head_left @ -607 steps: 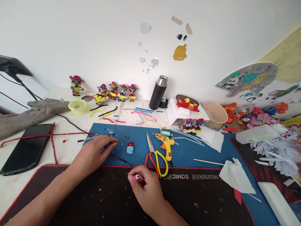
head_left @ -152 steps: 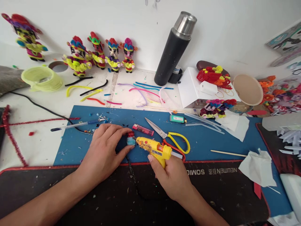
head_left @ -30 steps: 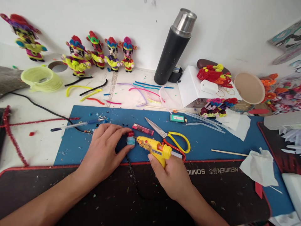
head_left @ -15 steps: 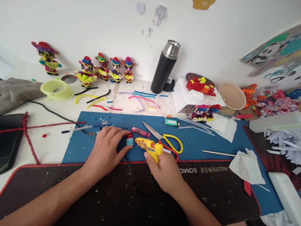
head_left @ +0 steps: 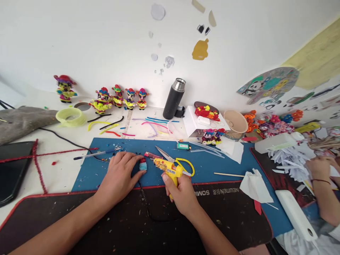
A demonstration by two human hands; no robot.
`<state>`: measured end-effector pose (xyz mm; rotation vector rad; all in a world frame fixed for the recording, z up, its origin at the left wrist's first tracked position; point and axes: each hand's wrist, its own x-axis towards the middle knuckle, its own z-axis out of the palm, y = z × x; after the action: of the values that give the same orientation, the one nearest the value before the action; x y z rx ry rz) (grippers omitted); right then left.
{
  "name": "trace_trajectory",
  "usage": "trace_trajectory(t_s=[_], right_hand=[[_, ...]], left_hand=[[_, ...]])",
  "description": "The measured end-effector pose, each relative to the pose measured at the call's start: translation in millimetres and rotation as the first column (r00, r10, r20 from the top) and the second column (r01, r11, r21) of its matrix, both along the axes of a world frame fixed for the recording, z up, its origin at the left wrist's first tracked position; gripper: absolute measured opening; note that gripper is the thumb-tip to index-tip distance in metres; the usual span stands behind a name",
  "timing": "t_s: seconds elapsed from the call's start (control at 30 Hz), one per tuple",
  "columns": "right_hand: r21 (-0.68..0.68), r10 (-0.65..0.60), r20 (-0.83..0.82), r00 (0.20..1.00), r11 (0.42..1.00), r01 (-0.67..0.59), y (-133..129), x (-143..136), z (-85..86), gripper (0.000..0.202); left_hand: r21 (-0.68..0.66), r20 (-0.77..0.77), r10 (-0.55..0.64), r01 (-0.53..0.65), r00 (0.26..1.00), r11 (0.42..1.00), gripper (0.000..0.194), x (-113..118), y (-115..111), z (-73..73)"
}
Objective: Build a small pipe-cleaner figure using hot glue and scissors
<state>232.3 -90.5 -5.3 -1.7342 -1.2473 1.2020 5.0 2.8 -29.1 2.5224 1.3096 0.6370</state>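
Note:
Between the thumb and fingers of my left hand (head_left: 120, 172) is a small piece of red and light-blue fuzzy craft stem (head_left: 143, 165), pinched against the blue mat (head_left: 90, 175). My right hand (head_left: 181, 191) grips a yellow hot glue gun (head_left: 168, 168) by its handle, the nozzle pointing left and up. A gap separates the nozzle from the craft piece. Just beyond lie a pink lighter (head_left: 150, 155), partly behind the nozzle, and scissors (head_left: 165, 154) with a yellow handle; the glue gun hides part of them.
Several fuzzy figures (head_left: 102, 101) stand along the wall. Behind the mat are loose craft stems (head_left: 154, 124), a black thermos (head_left: 174, 99) and a green lighter (head_left: 183, 146). A pen (head_left: 92, 154) lies left. At right, another person's hand (head_left: 320, 168) is near paper strips (head_left: 288, 161).
The view has shifted up and right, bringing another person's hand into sight. My right hand has tilted the glue gun's nozzle farther upward. My left hand still pinches the craft piece.

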Motion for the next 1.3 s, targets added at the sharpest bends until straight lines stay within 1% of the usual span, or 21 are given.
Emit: trace_trajectory(t_s=[0.1,0.2,0.27,0.37,0.53,0.63,0.73,0.8,0.87,0.93,1.0,1.07,1.13,1.2,1.3], right_hand=[[0.008,-0.077,-0.122,0.990,0.997,0.079,4,5,3.9,0.058],[0.016,-0.140,-0.212,0.967,0.989,0.147,12,9,11.1,0.064],[0.007,-0.169,-0.289,0.942,0.984,0.178,19,12,15.3,0.068],[-0.037,-0.222,-0.383,0.897,0.974,0.225,29,14,18.6,0.065],[-0.122,-0.284,-0.469,0.836,0.959,0.257,43,17,21.8,0.062],[-0.156,-0.285,-0.458,0.842,0.958,0.240,48,19,22.6,0.064],[-0.173,-0.232,-0.389,0.891,0.969,0.176,50,23,20.7,0.072],[-0.159,-0.184,-0.338,0.923,0.978,0.136,50,25,19.1,0.076],[-0.135,-0.135,-0.264,0.955,0.986,0.102,49,28,18.7,0.075],[-0.123,-0.067,-0.140,0.988,0.991,0.050,47,32,20.0,0.073],[-0.094,0.009,0.051,0.999,0.996,-0.004,47,37,22.4,0.072],[-0.019,0.048,0.280,0.959,0.999,-0.044,47,42,25.3,0.070],[0.040,0.057,0.464,0.884,0.996,-0.085,48,46,28.4,0.067],[0.030,0.093,0.569,0.817,0.991,-0.133,48,49,31.1,0.065],[0.011,0.124,0.632,0.765,0.986,-0.169,44,53,33.6,0.061]], left_hand=[[0.005,0.002,-0.001,0.001,1.000,1.000,0.038,0,-1,-1.0],[0.013,0.001,-0.006,0.006,1.000,1.000,0.037,0,-1,-1.8],[0.015,0.011,-0.005,0.005,1.000,1.000,0.037,0,-1,-1.8],[0.012,0.036,-0.009,0.008,0.999,1.000,0.036,0,-1,-0.6],[-0.012,0.048,-0.028,0.029,0.998,1.000,0.037,1,-2,1.6],[-0.024,0.076,-0.026,0.028,0.997,0.999,0.041,1,-2,2.4],[-0.042,0.125,0.004,0.001,0.992,0.999,0.045,1,-2,4.2],[-0.054,0.160,0.024,-0.015,0.987,0.998,0.040,0,1,6.1],[-0.049,0.181,0.039,-0.030,0.983,0.998,0.035,-4,5,8.5],[-0.024,0.180,0.060,-0.057,0.982,0.998,0.030,-9,12,11.4],[0.004,0.156,0.094,-0.096,0.983,0.995,0.028,-14,20,14.8],[0.021,0.128,0.112,-0.116,0.985,0.993,0.026,-18,27,18.3],[0.020,0.091,0.100,-0.102,0.991,0.995,0.025,-18,33,21.0],[0.014,0.045,0.063,-0.064,0.997,0.998,0.026,-16,38,22.7],[0.011,-0.001,0.009,-0.009,1.000,1.000,0.026,-10,46,23.6]])
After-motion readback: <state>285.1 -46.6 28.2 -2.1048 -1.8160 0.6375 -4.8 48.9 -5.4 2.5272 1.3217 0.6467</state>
